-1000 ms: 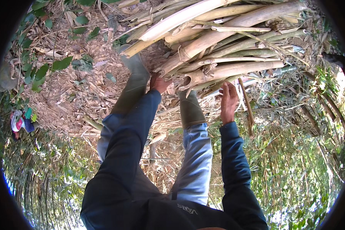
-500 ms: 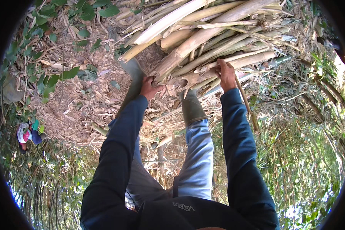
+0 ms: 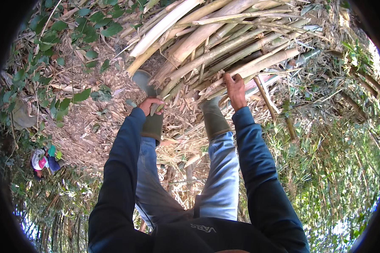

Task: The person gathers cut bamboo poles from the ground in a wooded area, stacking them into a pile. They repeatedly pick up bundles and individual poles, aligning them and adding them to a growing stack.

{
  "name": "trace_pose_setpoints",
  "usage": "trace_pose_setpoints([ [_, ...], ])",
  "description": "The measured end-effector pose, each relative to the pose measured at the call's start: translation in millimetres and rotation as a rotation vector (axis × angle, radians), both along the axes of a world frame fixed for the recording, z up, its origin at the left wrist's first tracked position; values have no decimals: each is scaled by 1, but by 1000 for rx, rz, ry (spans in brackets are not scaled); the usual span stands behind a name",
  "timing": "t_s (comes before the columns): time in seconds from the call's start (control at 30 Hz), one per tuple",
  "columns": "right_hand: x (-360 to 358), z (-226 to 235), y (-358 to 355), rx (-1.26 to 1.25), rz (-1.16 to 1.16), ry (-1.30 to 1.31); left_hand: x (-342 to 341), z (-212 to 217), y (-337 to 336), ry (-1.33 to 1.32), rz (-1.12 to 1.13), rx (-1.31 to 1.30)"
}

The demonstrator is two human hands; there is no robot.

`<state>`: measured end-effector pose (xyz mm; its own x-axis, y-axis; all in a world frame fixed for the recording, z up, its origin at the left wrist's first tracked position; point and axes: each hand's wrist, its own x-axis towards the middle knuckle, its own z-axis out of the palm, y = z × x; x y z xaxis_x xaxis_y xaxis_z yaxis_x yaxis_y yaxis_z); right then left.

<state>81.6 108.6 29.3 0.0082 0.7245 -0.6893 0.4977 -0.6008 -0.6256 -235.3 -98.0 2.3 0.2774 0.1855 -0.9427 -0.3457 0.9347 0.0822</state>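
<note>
At the far left edge, low among the green undergrowth, lies one small heap of bright cloth in pink, white and teal (image 3: 44, 159). Above and right of it a carpet of dry brown leaf litter (image 3: 93, 122) covers the ground, with one cluster of broad green leaves (image 3: 88, 25) at the upper left.

The left hand (image 3: 151, 105), coming out of a dark blue sleeve, is closed round the near end of one thin pale split bamboo strip (image 3: 166, 95) at the lower left corner of the pile. Just beside that hand stands one olive-green rubber boot (image 3: 150, 114), with a second olive-green rubber boot (image 3: 214, 118) a little to the right; two legs in light blue jeans (image 3: 223, 177) rise out of them.

Across the top runs the pile of long pale-yellow cut bamboo poles and splits (image 3: 215, 38), lying roughly side by side and slanting from lower left to upper right, its near ends fanning out just above both boots. The poles overlap too much for an exact count, though there are well over ten.

The right hand (image 3: 235, 89) lies on the lower edge of this pile, fingers curled over one thick tan bamboo pole (image 3: 266, 63). Right of the hand, two thinner brown sticks (image 3: 266, 99) slope down into the grass and tangled green brush (image 3: 333, 168).
</note>
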Motion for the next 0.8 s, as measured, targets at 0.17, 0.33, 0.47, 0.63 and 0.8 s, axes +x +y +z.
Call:
trace_pose_setpoints([
  [0.17, 7, -11, -4, -27, -19, 63, 12, -2, 2, 340, -89, 93],
  [0.33, 9, -14, -1, -115, -71, 28, 21, 13, 0, 495, -198, 178],
  [0.47, 13, 15, 3, -129, -42, -3, -8, 36, 29, 178, -183, 53],
  [0.63, 6, 9, -19, -45, -44, 66, -14, 35, 31, 409, -403, 155],
  [0.8, -12, 28, -16, 83, 2, -186, -9, 43, 34, 114, -247, 41],
])
